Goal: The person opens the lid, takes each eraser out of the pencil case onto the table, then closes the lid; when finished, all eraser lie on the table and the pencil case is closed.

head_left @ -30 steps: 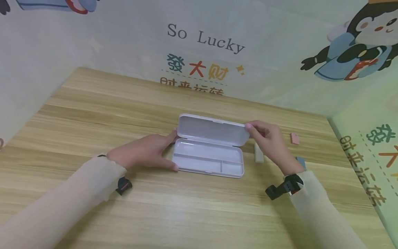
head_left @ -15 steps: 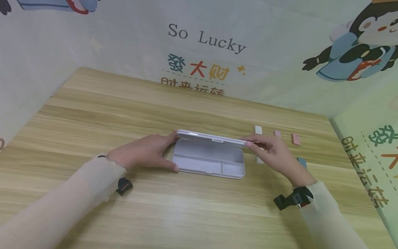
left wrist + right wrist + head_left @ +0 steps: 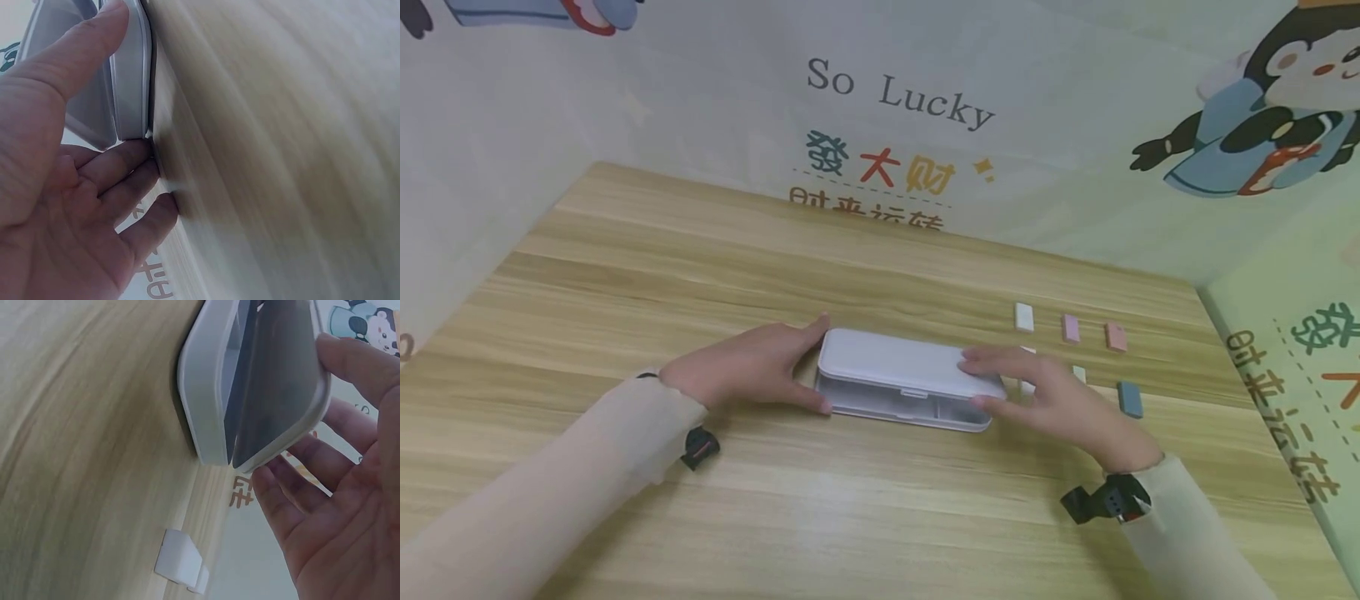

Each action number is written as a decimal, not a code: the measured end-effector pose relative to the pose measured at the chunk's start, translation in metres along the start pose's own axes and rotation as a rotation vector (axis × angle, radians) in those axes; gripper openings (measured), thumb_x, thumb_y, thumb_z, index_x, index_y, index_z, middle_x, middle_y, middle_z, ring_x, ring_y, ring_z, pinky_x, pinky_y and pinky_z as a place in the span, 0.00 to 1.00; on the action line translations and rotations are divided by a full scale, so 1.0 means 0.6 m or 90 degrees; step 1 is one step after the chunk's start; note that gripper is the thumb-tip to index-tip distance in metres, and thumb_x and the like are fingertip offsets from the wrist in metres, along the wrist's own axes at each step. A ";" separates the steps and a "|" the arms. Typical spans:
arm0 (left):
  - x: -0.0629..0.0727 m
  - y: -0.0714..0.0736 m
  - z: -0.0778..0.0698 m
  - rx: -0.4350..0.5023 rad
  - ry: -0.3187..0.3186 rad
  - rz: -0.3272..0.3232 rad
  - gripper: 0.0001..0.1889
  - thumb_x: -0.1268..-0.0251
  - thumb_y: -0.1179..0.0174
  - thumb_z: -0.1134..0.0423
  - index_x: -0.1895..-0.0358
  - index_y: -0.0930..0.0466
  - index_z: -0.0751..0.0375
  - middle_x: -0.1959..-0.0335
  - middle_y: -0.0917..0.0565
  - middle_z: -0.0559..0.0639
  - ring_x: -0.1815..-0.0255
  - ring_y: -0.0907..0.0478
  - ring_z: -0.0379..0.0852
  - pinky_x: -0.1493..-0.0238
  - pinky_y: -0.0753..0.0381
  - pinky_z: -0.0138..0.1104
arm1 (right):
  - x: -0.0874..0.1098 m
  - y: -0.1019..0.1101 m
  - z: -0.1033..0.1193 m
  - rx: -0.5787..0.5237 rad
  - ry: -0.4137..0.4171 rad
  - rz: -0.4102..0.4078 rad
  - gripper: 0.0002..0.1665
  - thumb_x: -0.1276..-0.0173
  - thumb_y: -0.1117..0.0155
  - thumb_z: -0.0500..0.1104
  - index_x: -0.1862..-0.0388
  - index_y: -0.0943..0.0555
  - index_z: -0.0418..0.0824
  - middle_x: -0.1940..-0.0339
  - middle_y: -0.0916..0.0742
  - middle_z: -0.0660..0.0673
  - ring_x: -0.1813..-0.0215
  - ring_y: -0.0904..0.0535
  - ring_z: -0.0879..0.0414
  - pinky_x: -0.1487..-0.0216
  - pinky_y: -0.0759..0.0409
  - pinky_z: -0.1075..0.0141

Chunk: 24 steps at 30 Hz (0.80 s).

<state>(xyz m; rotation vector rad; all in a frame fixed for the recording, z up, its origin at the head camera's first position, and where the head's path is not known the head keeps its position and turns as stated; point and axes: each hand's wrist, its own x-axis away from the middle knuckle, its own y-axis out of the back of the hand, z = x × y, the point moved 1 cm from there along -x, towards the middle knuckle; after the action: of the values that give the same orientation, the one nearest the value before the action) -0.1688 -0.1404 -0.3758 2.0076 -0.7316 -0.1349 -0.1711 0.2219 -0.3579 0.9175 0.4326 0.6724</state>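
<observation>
A white pencil case lies on the table, its lid (image 3: 887, 357) tilted partway down over the base (image 3: 910, 419), a gap showing along the front. My left hand (image 3: 745, 367) holds the base's left end, thumb at the front corner and fingers behind. In the left wrist view, the thumb (image 3: 94, 44) lies across the case wall (image 3: 132, 94). At the right end, my right hand (image 3: 1060, 400) pinches the lid, with thumb at the front edge and fingers on top. The right wrist view shows the lid (image 3: 284, 387) angled away from the base (image 3: 206, 387).
Right of the case lie several small blocks: a white one (image 3: 1024, 317), a purple one (image 3: 1071, 327), a pink one (image 3: 1116, 337) and a blue one (image 3: 1131, 400). Others are partly hidden by the right hand. A printed cloth (image 3: 700, 100) stands behind the table.
The lid has swung forward and down from standing upright to nearly covering the base, with the right hand moving along on it. The left hand has stayed in place.
</observation>
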 end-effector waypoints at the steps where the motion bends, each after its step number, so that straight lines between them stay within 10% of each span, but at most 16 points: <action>1: 0.000 0.000 0.000 -0.001 0.000 0.000 0.63 0.42 0.24 0.41 0.17 0.53 0.75 0.25 0.28 0.72 0.25 0.26 0.66 0.21 0.29 0.55 | 0.001 -0.002 0.000 0.001 0.002 0.003 0.26 0.30 0.27 0.42 0.33 0.17 0.43 0.27 0.17 0.40 0.25 0.24 0.37 0.27 0.25 0.38; 24: -0.003 -0.001 0.000 0.016 0.027 0.024 0.61 0.41 0.32 0.28 0.14 0.51 0.58 0.18 0.35 0.63 0.19 0.34 0.62 0.18 0.33 0.54 | -0.005 -0.029 0.012 0.097 -0.023 0.028 0.34 0.34 0.23 0.50 0.31 0.18 0.43 0.21 0.25 0.34 0.20 0.31 0.33 0.22 0.30 0.37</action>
<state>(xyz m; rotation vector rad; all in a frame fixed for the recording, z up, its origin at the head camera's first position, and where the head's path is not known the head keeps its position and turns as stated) -0.1699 -0.1389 -0.3767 2.0133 -0.7475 -0.0614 -0.1628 0.2080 -0.3682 1.0841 0.4377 0.6684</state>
